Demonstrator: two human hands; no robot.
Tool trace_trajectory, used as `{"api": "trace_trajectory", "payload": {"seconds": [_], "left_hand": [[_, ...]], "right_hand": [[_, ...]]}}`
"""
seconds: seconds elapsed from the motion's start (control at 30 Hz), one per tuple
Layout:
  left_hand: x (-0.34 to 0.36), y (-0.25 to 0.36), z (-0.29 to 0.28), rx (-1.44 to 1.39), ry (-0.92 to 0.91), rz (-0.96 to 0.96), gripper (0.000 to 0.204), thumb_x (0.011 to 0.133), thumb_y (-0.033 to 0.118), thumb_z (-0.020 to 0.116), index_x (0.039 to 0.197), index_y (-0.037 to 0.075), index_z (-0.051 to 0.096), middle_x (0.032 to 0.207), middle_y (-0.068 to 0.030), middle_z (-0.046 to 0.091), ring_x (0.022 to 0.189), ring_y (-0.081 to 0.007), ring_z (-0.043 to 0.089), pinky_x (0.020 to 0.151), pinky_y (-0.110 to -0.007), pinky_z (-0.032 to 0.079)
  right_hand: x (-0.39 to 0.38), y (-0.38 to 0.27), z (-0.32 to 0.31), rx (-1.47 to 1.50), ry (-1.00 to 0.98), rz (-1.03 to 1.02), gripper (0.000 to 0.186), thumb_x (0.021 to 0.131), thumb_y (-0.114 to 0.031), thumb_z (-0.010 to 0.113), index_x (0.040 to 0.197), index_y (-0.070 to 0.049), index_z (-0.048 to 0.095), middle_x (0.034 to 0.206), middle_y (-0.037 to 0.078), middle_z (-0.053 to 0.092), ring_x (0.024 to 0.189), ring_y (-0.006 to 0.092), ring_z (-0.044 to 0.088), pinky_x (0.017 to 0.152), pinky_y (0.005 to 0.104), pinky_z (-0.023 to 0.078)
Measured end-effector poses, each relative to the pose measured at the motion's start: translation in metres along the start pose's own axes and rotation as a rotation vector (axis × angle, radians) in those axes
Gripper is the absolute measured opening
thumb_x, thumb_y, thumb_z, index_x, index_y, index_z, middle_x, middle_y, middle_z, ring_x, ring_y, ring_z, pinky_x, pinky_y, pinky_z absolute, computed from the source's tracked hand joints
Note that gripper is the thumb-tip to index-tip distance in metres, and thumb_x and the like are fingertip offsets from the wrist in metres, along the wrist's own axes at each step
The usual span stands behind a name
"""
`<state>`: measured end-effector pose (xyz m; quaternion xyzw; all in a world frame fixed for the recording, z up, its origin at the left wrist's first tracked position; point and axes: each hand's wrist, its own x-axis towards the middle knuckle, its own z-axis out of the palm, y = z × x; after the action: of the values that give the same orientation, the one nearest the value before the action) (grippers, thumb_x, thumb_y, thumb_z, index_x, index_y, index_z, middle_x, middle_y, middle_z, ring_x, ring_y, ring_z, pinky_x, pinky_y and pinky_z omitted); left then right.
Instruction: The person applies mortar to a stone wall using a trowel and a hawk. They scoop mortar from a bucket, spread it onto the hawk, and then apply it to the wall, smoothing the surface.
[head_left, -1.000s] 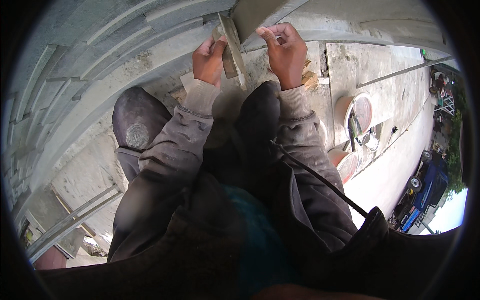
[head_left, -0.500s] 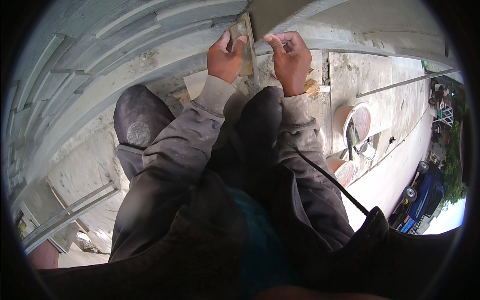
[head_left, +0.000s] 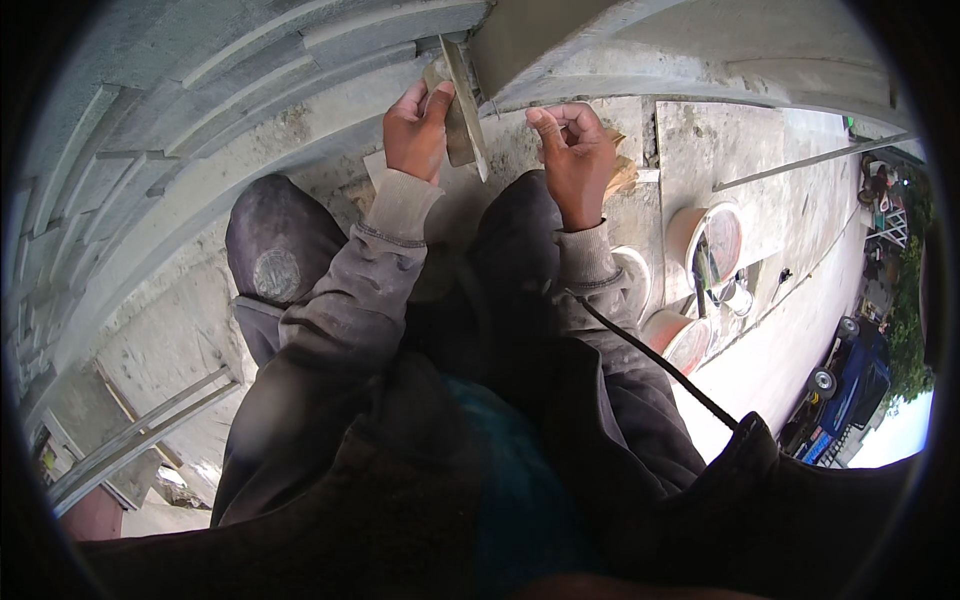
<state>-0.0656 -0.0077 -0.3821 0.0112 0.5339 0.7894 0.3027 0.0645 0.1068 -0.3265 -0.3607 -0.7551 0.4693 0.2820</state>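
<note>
My left hand (head_left: 416,132) is closed round a flat, narrow, mortar-smeared board (head_left: 462,115) with a pale long edge. The board stands steeply tilted, just left of the lower end of a smooth grey pillar (head_left: 535,45). Its grip side is mostly hidden by my fingers. To the right, my right hand (head_left: 575,155) is raised with the thumb pressed toward the curled fingers. Anything held in that pinch is too small or hidden to make out. A short gap separates this hand from the board and the pillar.
Grey stepped stone cladding (head_left: 210,100) curves along the left. Torn brown paper (head_left: 622,175) lies beside my right wrist. Buckets (head_left: 692,235) stand on the pale floor at right, below a long straight bar (head_left: 810,163). A dark blue vehicle (head_left: 845,390) is farther off.
My left hand has drawn the board left and toward me, away from the pillar, turning it more edge-on. My right hand has come slightly lower, still pinched.
</note>
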Motion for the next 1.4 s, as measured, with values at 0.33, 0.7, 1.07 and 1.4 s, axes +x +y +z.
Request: {"api": "trace_trajectory", "payload": {"seconds": [0.33, 0.7, 1.07, 1.4], "left_hand": [[0.010, -0.003, 0.015, 0.055, -0.012, -0.033, 0.042, 0.099, 0.016, 0.061, 0.130, -0.013, 0.057, 0.111, -0.0118, 0.071, 0.096, -0.0107, 0.062, 0.085, -0.023, 0.047], [-0.012, 0.026, 0.029, -0.167, -0.146, 0.017, 0.039, 0.102, 0.013, 0.057, 0.136, -0.007, 0.055, 0.118, -0.0087, 0.068, 0.101, -0.0101, 0.061, 0.089, -0.024, 0.049], [-0.032, 0.077, 0.050, -0.246, -0.248, 0.090, 0.044, 0.102, 0.015, 0.060, 0.139, -0.006, 0.052, 0.119, -0.0090, 0.067, 0.102, -0.0110, 0.063, 0.089, -0.025, 0.050], [-0.009, 0.088, 0.040, 0.126, -0.326, 0.581, 0.059, 0.095, 0.014, 0.071, 0.143, -0.007, 0.043, 0.133, -0.0138, 0.059, 0.118, -0.0187, 0.059, 0.103, -0.031, 0.047]], "right_hand": [[-0.076, 0.033, -0.038, 0.261, -0.079, 0.269, 0.013, 0.092, -0.011, 0.075, 0.090, -0.003, 0.065, 0.078, 0.000, 0.068, 0.062, 0.0028, 0.053, 0.055, 0.0194, 0.041], [-0.100, 0.056, -0.045, 0.284, -0.102, 0.317, 0.014, 0.090, -0.013, 0.077, 0.089, -0.004, 0.066, 0.078, 0.000, 0.069, 0.056, 0.0035, 0.052, 0.050, 0.0201, 0.040], [-0.098, 0.063, -0.041, 0.155, -0.123, 0.279, 0.017, 0.089, -0.018, 0.078, 0.087, -0.005, 0.068, 0.069, -0.001, 0.066, 0.056, 0.0042, 0.053, 0.051, 0.0222, 0.041], [-0.101, 0.066, -0.039, 0.098, -0.116, 0.197, 0.015, 0.093, -0.014, 0.075, 0.088, -0.005, 0.064, 0.077, -0.002, 0.067, 0.056, 0.0017, 0.050, 0.051, 0.0192, 0.039]]}}
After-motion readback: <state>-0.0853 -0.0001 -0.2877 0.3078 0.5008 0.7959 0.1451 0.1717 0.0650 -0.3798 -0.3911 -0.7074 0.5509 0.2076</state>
